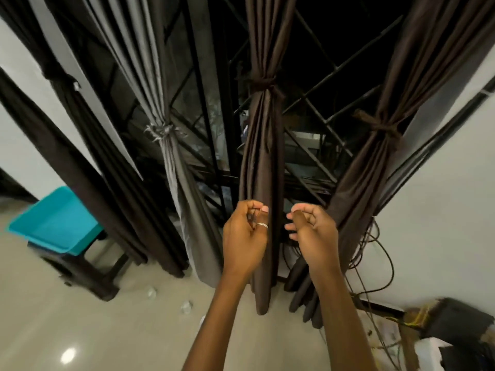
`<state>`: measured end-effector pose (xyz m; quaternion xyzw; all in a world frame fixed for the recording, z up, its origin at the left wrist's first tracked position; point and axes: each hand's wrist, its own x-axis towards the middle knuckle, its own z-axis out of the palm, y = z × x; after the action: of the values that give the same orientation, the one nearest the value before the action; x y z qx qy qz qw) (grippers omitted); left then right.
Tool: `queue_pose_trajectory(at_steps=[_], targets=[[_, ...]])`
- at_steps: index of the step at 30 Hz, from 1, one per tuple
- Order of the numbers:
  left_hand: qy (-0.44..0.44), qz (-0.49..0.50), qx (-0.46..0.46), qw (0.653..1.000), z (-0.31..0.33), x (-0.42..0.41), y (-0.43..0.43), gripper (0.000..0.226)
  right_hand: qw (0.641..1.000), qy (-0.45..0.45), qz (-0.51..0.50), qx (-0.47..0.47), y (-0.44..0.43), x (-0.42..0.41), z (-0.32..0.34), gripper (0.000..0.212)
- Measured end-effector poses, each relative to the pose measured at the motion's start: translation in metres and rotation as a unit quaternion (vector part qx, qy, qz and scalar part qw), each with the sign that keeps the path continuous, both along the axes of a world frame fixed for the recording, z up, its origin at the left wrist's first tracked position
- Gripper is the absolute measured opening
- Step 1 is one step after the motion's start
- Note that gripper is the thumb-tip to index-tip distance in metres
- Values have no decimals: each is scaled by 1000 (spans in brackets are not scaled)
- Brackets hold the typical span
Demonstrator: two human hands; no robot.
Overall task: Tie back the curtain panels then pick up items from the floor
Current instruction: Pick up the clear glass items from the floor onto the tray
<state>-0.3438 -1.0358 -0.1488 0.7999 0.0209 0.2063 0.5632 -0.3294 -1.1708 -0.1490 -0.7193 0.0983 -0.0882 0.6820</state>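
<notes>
Several curtain panels hang in front of a dark window grille. The grey panel (171,145) is knotted with a grey tie. The middle brown panel (261,145) is bound by a brown tie (263,84), and the right brown panel (372,162) by another tie (380,127). A dark panel (80,124) at the left is also bound. My left hand (245,236), a ring on its thumb, hovers in front of the middle panel with fingers curled in, holding nothing. My right hand (312,231) hovers beside it, fingers loosely bent, empty. Small pale items (151,292) (186,306) lie on the floor.
A turquoise tray (56,223) sits on a dark stool (88,274) at the left. Black cables (375,253) trail down the white wall at the right. A dark box and clutter (455,325) fill the lower right corner. The floor is glossy beige tile (80,330).
</notes>
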Motion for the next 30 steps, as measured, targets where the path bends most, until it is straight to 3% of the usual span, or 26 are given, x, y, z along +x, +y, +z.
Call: queue_pose_trajectory(at_steps=[30], targets=[[29, 186, -58, 980, -2, -99, 402, 19, 974, -17, 215, -70, 417, -51, 16, 9]])
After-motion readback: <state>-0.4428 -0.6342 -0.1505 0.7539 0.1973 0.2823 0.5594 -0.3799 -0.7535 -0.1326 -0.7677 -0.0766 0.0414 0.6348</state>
